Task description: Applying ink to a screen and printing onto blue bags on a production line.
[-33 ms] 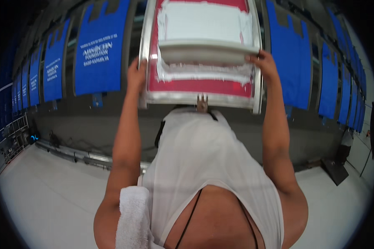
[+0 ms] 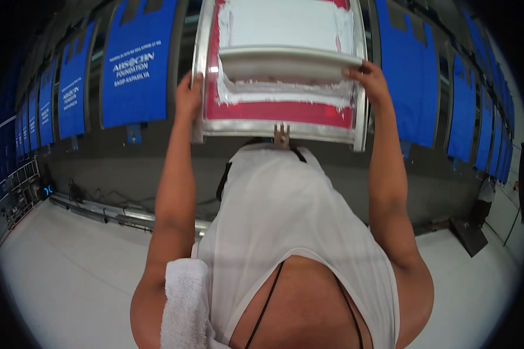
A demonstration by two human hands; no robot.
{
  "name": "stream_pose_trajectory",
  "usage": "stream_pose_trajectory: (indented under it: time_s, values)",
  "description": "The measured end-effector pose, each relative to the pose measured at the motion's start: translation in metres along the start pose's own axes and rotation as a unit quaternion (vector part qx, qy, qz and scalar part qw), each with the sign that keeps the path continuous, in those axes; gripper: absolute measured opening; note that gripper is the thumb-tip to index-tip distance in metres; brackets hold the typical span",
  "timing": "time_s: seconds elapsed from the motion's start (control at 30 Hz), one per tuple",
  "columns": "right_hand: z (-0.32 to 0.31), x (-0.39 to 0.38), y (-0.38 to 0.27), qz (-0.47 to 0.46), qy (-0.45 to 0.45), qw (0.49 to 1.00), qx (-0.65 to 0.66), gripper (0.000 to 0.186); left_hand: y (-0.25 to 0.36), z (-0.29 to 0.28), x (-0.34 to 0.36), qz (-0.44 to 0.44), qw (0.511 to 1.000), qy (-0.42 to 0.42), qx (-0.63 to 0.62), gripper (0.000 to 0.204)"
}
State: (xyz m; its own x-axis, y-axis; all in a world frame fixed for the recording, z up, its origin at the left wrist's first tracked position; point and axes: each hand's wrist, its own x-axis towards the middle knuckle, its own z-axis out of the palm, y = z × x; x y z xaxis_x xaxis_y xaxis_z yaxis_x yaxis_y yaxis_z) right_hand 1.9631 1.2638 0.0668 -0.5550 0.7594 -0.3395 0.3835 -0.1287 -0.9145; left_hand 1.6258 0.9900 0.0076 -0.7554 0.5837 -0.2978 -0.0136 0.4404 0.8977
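Observation:
A screen-printing frame with a metal border and red mesh is in front of me. White ink covers much of the mesh. A long, pale squeegee blade lies crosswise over the ink. My left hand is closed on the frame's left rail, near that end of the blade. At the opposite side, my right hand grips the squeegee's right end, its fingers beside the right rail. A metal bracket sits at the middle of the frame's near edge, close to my white top.
Rows of blue fabric pieces on boards flank the frame to left and right. Metal rails run low behind me above a pale floor. A dark panel rests at the right. A white towel hangs over my shoulder.
Both hands and the squeegee have moved slightly up in the view, away from my body. The frame and fabric pieces also appear a little higher.

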Motion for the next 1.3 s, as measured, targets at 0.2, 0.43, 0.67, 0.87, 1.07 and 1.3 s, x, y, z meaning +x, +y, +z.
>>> stream_pose_trajectory:
  time_s: [0.2,0.43,0.67,0.87,1.07,1.3]
  values:
    - [-0.001,0.009,0.03,-0.009,-0.028,0.999,0.039,0.042,-0.011,0.006,0.013,0.012,1.0,-0.021,-0.021,0.048]
    - [0.003,0.003,0.027,0.004,-0.023,1.0,0.013,0.041,-0.026,0.002,0.01,0.029,1.0,-0.002,-0.006,0.047]
    - [0.0,-0.002,0.022,-0.002,-0.033,0.999,0.009,0.037,-0.027,0.001,0.01,0.055,0.996,-0.008,0.068,0.051]
    - [0.009,-0.03,-0.016,-0.041,-0.091,0.909,-0.404,0.026,0.012,-0.007,-0.005,0.212,0.93,0.03,0.298,0.063]
    - [0.062,-0.077,-0.026,-0.129,-0.079,0.839,-0.523,0.038,0.099,0.021,-0.051,0.352,0.784,-0.284,0.425,0.047]
    - [0.023,0.047,-0.06,-0.176,-0.016,0.806,-0.565,0.024,0.148,0.067,0.057,0.385,0.802,-0.147,0.434,0.024]
